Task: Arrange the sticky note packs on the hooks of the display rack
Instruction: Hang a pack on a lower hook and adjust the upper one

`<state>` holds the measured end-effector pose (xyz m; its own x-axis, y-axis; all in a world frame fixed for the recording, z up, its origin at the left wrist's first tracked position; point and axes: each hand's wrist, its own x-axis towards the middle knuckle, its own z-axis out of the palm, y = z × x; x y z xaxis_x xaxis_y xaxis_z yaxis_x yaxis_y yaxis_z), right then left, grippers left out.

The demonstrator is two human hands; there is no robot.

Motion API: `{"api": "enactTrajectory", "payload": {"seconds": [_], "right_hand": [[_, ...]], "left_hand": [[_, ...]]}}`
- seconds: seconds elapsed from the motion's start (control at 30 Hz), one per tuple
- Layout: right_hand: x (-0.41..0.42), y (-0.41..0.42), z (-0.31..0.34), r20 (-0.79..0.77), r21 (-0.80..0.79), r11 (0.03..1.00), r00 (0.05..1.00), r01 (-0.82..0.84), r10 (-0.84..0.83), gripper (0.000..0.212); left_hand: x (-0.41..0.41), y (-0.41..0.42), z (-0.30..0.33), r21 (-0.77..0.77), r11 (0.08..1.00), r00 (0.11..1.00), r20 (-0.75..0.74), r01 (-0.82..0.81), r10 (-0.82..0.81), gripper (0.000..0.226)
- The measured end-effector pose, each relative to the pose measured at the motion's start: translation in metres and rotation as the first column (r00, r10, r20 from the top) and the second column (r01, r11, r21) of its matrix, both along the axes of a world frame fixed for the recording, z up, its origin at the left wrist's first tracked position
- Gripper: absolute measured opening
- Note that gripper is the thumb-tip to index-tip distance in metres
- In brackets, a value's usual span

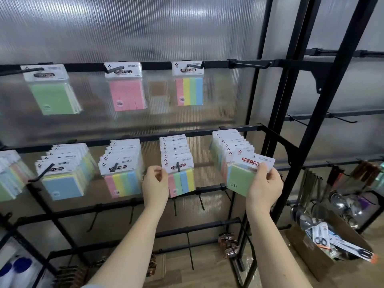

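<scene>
At the front of the rightmost stack on the middle rail, the right hand point(265, 187) had its grip pinched shut on the white header card of a green sticky note pack point(242, 179), thumb over the card's face and fingers behind. The pack sat tilted, just in front of the stack of packs point(226, 151) already hanging there; whether its hole was on the hook could not be told, since the hook tip was hidden behind the card. Left of that stack, the left hand point(155, 182) closed its fingertips on the edge of the front striped pack point(180, 179) of the neighbouring stack, whose hook point(177, 166) poked through its header.

The likeliest trouble was the tilt: a slanted card could miss the hook, or catch only one side of the hole and tear it. That stack looked nearly full, so a pack seated at the very tip might slide off once let go. A tug by the left hand could also drag the striped pack forward off its hook.
</scene>
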<state>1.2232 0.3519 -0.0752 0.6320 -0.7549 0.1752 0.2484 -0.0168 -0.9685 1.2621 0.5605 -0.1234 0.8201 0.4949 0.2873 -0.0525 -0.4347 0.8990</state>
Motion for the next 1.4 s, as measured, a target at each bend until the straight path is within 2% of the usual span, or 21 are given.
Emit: {"api": "enactTrajectory", "payload": {"seconds": [0.13, 0.33, 0.47, 0.53, 0.63, 0.83, 1.03, 1.17, 1.4], "right_hand": [[0.001, 0.003, 0.002, 0.007, 0.024, 1.0, 1.0, -0.016, 0.015, 0.03], [0.006, 0.007, 0.002, 0.03, 0.043, 0.999, 0.999, -0.032, 0.031, 0.031], [0.006, 0.008, 0.0, 0.04, 0.076, 0.996, 0.998, -0.047, 0.044, 0.032], [0.006, 0.009, 0.0, 0.047, 0.081, 0.995, 0.997, -0.057, 0.053, 0.032], [0.004, 0.009, 0.002, 0.056, 0.086, 0.994, 0.997, -0.063, 0.058, 0.032], [-0.001, 0.005, 0.004, 0.058, 0.086, 0.995, 0.997, -0.058, 0.053, 0.032], [-0.004, 0.008, 0.008, 0.061, 0.101, 0.992, 0.996, -0.075, 0.069, 0.032], [-0.007, 0.008, 0.012, 0.072, 0.102, 0.989, 0.992, -0.111, 0.104, 0.035], [-0.003, 0.01, 0.023, 0.11, -0.076, 0.964, 0.959, -0.254, 0.261, 0.037]], "left_hand": [[-0.003, 0.003, -0.009, -0.04, 0.999, 0.999, 0.004, 0.031, -0.031, 0.007], [-0.005, 0.001, -0.022, -0.121, 0.989, 0.993, -0.068, 0.089, -0.098, 0.014], [-0.006, -0.005, -0.016, -0.314, 0.935, 0.977, -0.076, 0.164, -0.197, 0.015], [-0.008, -0.01, -0.013, -0.338, 0.911, 0.957, -0.081, 0.238, -0.28, 0.008], [-0.01, -0.017, -0.01, -0.367, 0.886, 0.934, -0.105, 0.282, -0.341, 0.021], [-0.017, -0.02, 0.004, -0.24, 0.948, 0.972, -0.052, 0.209, -0.228, 0.03], [-0.032, -0.013, 0.011, -0.115, 0.961, 0.967, 0.041, 0.253, -0.25, 0.039], [-0.036, -0.01, 0.016, -0.058, 0.968, 0.969, 0.072, 0.242, -0.238, 0.034], [-0.043, 0.007, 0.036, -0.041, 0.998, 0.997, 0.062, 0.048, -0.046, 0.043]]}}
